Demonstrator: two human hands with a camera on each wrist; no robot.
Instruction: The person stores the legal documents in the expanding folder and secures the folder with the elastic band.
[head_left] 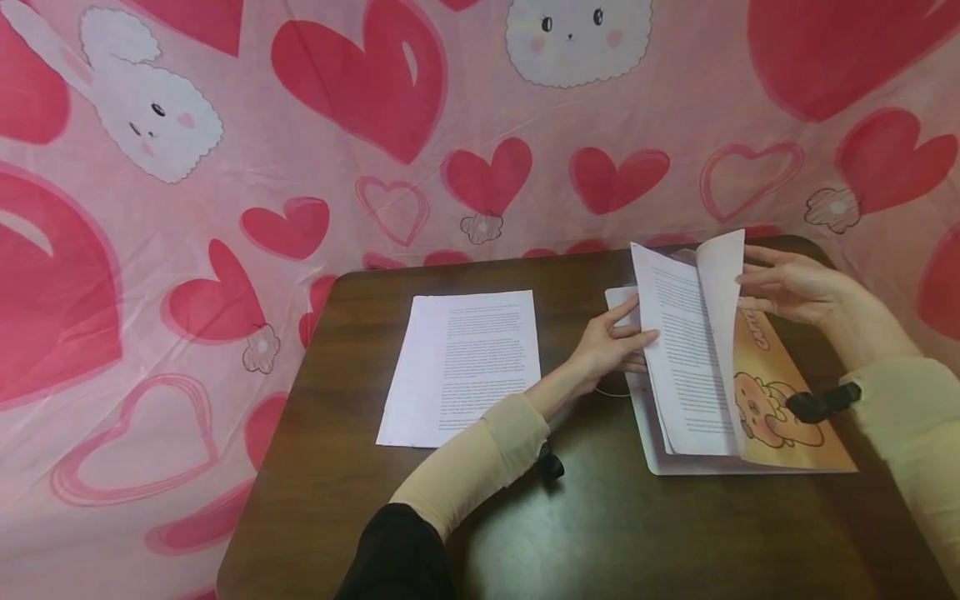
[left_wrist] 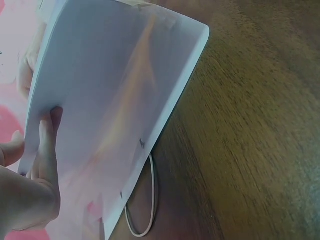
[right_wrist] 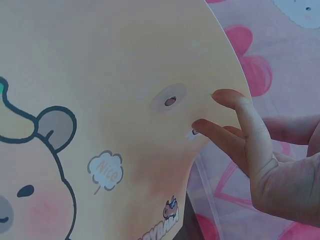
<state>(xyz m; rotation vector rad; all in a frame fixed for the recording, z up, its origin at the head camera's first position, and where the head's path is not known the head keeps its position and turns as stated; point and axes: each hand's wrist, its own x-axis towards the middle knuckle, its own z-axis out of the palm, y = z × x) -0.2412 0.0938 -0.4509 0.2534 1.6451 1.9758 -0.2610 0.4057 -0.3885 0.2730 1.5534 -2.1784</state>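
Observation:
My left hand point(head_left: 607, 342) pinches the left edge of printed sheets point(head_left: 686, 358), thumb in front and fingers behind. In the left wrist view, its fingers point(left_wrist: 47, 145) lie along the pale back of the sheets. The sheets stand raised in an opened folder point(head_left: 651, 425) with an orange cartoon cover point(head_left: 772, 400). At the far right, my right hand point(head_left: 795, 287) is by the curled page point(head_left: 723, 300) and the cover. The right wrist view shows its fingertips point(right_wrist: 202, 125) against the outside of the cover, fingers only slightly bent, near a round fastener point(right_wrist: 170, 101).
Another printed stack of paper point(head_left: 472, 367) lies on the brown wooden table point(head_left: 315, 500), left of the folder. A thin cord loop point(left_wrist: 152, 200) hangs from the folder's edge. A pink heart-patterned cloth point(head_left: 337, 192) hangs behind the table.

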